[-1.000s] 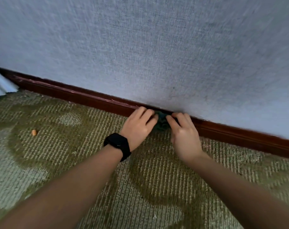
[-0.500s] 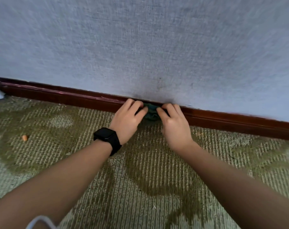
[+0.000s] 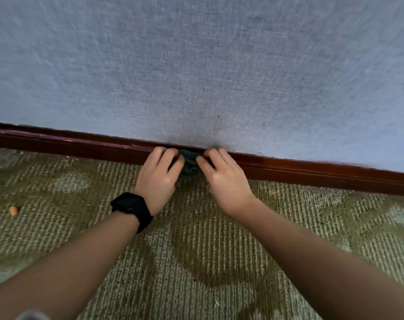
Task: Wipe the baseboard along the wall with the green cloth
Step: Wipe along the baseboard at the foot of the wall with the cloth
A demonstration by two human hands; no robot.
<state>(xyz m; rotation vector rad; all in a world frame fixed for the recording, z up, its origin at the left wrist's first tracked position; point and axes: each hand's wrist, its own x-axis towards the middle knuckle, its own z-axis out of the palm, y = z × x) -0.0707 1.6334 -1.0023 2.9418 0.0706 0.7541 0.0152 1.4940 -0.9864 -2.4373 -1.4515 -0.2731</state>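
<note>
In the middle of the frame, the green cloth [image 3: 189, 160] is bunched into a small lump and pressed against the dark red-brown baseboard [image 3: 312, 173], where the baseboard meets the grey-blue wall [image 3: 196, 65]. Only a small part of the cloth shows between the 2 hands.

The left hand [image 3: 158, 179] holds the cloth from the left side; its grip is closed, with the fingers curled onto the fabric. The right hand [image 3: 224, 179] holds it from the right side in the same curled grip. The 2 hands are just beside each other, with their fingertips at the top edge of the baseboard.

A black watch [image 3: 133, 209] sits on the left wrist. Below lies a green patterned carpet [image 3: 196, 262]. At the left of the frame, a small orange crumb [image 3: 13, 210] lies on the carpet, well apart from the hands.
</note>
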